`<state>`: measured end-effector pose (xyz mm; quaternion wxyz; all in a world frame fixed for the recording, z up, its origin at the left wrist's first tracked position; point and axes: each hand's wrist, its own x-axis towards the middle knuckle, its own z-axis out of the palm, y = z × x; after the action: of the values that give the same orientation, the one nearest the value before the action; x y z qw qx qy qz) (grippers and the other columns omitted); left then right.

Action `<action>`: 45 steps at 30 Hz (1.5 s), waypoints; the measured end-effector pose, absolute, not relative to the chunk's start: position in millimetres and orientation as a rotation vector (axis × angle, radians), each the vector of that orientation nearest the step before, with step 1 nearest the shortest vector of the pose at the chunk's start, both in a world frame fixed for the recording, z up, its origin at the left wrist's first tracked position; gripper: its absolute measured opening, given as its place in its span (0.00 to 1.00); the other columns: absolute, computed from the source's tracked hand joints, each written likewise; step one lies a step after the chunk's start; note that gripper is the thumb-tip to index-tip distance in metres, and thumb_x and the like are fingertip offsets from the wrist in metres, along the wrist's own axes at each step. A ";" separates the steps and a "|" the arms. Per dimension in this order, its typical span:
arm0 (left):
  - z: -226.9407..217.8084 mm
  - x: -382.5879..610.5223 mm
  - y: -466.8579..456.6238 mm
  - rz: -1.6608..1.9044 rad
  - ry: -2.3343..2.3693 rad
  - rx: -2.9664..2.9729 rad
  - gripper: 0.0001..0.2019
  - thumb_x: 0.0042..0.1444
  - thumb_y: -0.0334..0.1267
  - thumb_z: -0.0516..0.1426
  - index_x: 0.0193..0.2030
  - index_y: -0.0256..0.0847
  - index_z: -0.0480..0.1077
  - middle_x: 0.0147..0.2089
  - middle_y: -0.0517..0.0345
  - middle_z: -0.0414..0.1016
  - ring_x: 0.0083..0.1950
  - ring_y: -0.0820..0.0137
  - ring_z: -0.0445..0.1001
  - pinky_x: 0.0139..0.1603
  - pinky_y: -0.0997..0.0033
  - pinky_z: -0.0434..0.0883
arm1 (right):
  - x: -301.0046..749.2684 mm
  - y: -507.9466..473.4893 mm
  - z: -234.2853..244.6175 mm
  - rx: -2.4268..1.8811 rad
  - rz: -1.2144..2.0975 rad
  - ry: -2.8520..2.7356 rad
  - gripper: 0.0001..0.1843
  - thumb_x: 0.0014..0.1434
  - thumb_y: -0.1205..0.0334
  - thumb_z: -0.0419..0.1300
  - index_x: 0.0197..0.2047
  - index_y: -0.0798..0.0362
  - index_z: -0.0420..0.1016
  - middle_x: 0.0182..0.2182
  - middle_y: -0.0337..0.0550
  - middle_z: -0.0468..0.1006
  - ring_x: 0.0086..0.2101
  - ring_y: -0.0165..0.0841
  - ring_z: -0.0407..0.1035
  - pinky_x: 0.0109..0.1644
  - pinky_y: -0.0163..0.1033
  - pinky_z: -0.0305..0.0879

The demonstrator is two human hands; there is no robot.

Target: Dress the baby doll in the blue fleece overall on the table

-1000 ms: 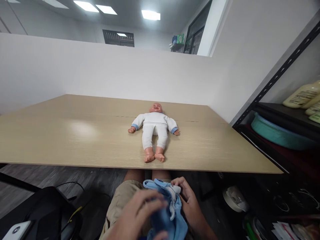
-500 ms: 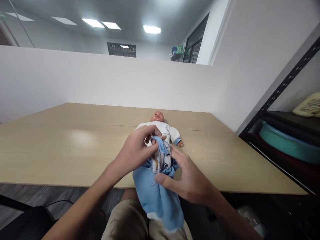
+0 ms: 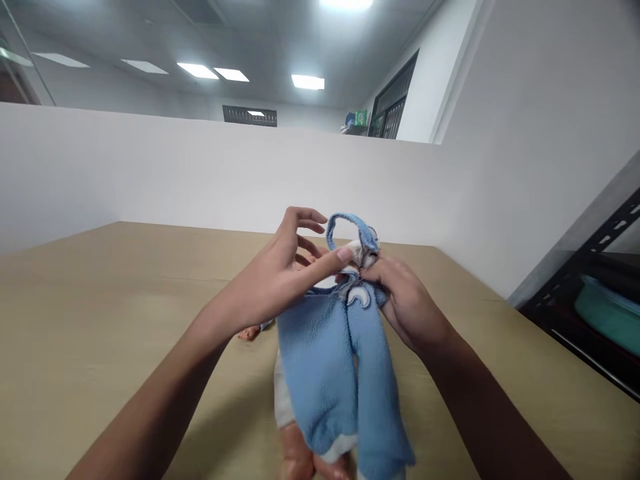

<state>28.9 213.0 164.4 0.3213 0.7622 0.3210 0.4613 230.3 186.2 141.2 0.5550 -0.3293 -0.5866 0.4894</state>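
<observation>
A small pair of blue fleece doll overalls (image 3: 323, 360) hangs upright in front of me, with white leg cuffs, a white crescent patch and a looped strap at the top. Its bib is folded, showing a white lining. My right hand (image 3: 413, 300) is closed on the cloth at the waist and bib. My left hand (image 3: 273, 273) has its fingers spread beside the strap loop, its thumb lying against the white bib. Behind the overalls a baby doll (image 3: 295, 443) lies on the table, mostly hidden; its legs, part of white clothing and one small hand show.
The wooden table (image 3: 150, 320) reaches back to a low white partition (image 3: 200, 173). At the right stands a black metal shelf rack (image 3: 575, 277) with a teal basin (image 3: 610, 313) on it.
The overalls have come up from over my lap to above the table, hanging in front of the doll. My left fingers have spread; my right hand has closed on the cloth. The view has shifted.
</observation>
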 end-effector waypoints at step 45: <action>125.0 36.0 292.0 1.513 0.318 1.872 0.16 0.72 0.58 0.58 0.51 0.48 0.66 0.34 0.61 0.60 0.34 0.70 0.72 0.33 0.72 0.71 | 286.2 254.1 111.1 -0.714 1.238 -2.080 0.48 0.60 0.39 0.73 0.76 0.44 0.61 0.67 0.48 0.75 0.65 0.49 0.69 0.67 0.49 0.69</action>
<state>36.0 292.0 125.0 0.3495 0.7224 0.1229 0.5838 286.2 254.1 111.1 0.3043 -0.2696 -0.7851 0.4672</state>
